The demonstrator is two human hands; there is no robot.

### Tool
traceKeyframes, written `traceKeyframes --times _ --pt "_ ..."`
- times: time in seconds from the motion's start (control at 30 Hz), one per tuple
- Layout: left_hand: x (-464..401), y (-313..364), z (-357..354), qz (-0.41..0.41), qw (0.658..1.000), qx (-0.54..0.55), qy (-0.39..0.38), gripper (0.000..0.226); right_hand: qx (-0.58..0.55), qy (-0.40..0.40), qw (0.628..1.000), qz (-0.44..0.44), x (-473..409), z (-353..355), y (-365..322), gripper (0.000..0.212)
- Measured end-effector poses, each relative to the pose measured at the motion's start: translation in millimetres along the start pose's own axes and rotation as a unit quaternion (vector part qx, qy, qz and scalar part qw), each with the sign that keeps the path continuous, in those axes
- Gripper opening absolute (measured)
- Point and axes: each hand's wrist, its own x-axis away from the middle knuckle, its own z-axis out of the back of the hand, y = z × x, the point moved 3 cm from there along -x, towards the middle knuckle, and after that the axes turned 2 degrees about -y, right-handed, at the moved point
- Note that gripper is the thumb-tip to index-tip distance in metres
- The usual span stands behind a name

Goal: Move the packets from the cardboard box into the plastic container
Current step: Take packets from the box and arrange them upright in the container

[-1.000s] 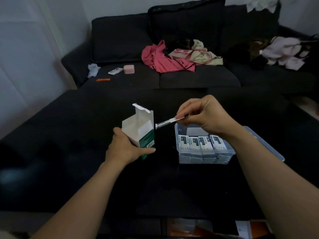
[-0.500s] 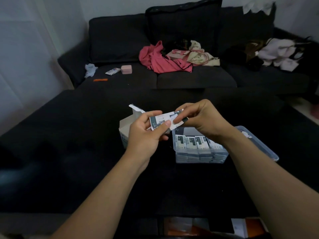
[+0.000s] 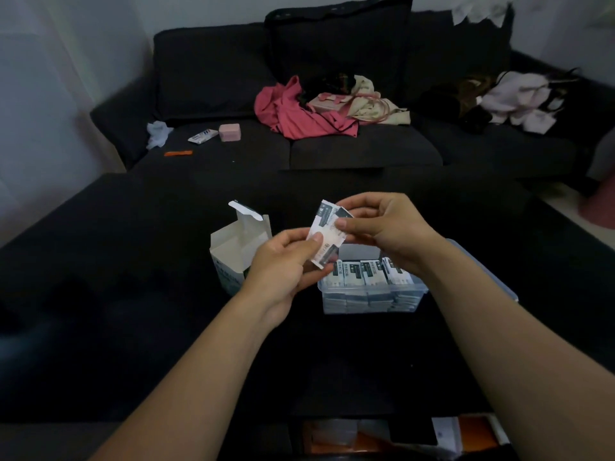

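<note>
Fingers (image 3: 301, 242) of the left hand (image 3: 283, 271) are curled round the lower edge of a small stack of packets (image 3: 327, 236), with the thumb pressed on its near face. The upper part of the same stack is pinched by the right hand (image 3: 382, 231), thumb in front and fingers behind. The stack is held tilted in the air, above the far left corner of the plastic container (image 3: 371, 294), and is seen to be clear of both container and box.

The clear container is set on the dark table (image 3: 133, 294), just below the right hand. Rows of stored packets (image 3: 362, 272) are stood upright inside it, packed side by side, their printed tops level with the rim. A clear lid (image 3: 482, 264) is seen at the container's 3 o'clock side, partly hidden by the right forearm.

At 9 o'clock from the container, just beside the left hand, the cardboard box (image 3: 238, 251) is stood upright with its top flap raised. Whether anything is left inside cannot be told.

At 12 o'clock, beyond the table, a dark sofa (image 3: 332, 148) is seen, on which a pink garment (image 3: 299, 114), a small pink box (image 3: 229, 132) and a white tube (image 3: 203, 136) are laid.
</note>
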Motion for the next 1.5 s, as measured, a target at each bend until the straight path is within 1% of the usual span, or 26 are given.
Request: traceKeyframes --times 0.1,0.17,0.27,0.37,0.47,0.53,0.57,0.67,0.77,0.93,1.0,1.1,1.17,1.23,1.3,1.37,1.43,1.5 --pt "2 -4 -3 0.067 0.995 -0.025 -0.064 0.021 -0.003 0.015 1.0 0.003 0 2 1 0.016" --pt "2 -4 -2 0.075 0.994 -0.042 -0.074 0.019 -0.008 0.02 1.0 0.002 0 3 1 0.015" --pt "2 -4 -1 0.052 0.994 -0.068 -0.061 0.014 -0.029 0.06 0.998 -0.012 -2 8 2 0.017" --pt "0 -3 3 0.029 0.997 -0.066 -0.033 0.02 -0.08 0.092 0.992 -0.039 -5 9 5 0.021" --pt "-3 -4 6 0.016 0.999 -0.032 -0.013 0.025 -0.145 0.081 0.984 -0.07 -5 7 4 0.018" --pt "-5 -5 6 0.015 1.0 -0.011 -0.009 0.024 -0.158 0.067 0.981 -0.085 -4 2 5 0.015" --pt "-6 -5 6 0.016 1.0 -0.004 -0.008 0.023 -0.143 0.07 0.983 -0.088 -4 0 6 0.013" --pt "-7 -5 3 0.032 0.999 0.025 -0.02 0.024 -0.04 0.099 0.988 -0.107 -2 -6 9 0.008" --pt "-8 -5 4 0.034 0.999 0.027 -0.027 0.028 0.025 0.084 0.988 -0.125 3 -13 9 0.011" --pt "-11 -8 8 -0.01 0.999 -0.037 -0.017 0.028 0.117 0.095 0.985 -0.085 1 -19 10 0.008" --pt "-10 -8 8 -0.034 0.996 -0.079 -0.013 0.026 0.154 0.086 0.982 -0.074 1 -22 9 0.009" --pt "-10 -8 9 -0.043 0.991 -0.123 -0.009 0.027 0.201 0.051 0.976 -0.073 1 -25 6 0.016" --pt "-11 -7 8 -0.041 0.991 -0.126 -0.016 0.03 0.207 0.014 0.974 -0.089 2 -26 4 0.021" --pt "-11 -6 4 -0.04 0.988 -0.145 -0.035 0.032 0.178 -0.007 0.979 -0.095 3 -24 4 0.02" --pt "-9 -7 0 -0.044 0.984 -0.164 -0.058 0.031 0.14 0.006 0.986 -0.089 3 -21 6 0.014" --pt "-10 -7 -1 -0.051 0.981 -0.179 -0.063 0.031 0.126 0.008 0.987 -0.095 4 -19 7 0.011" --pt "-12 -8 -1 -0.05 0.977 -0.199 -0.06 0.031 0.155 -0.016 0.982 -0.104 5 -17 6 0.009" --pt "-13 -7 -1 -0.04 0.971 -0.225 -0.069 0.031 0.189 -0.01 0.978 -0.089 4 -13 4 0.014"
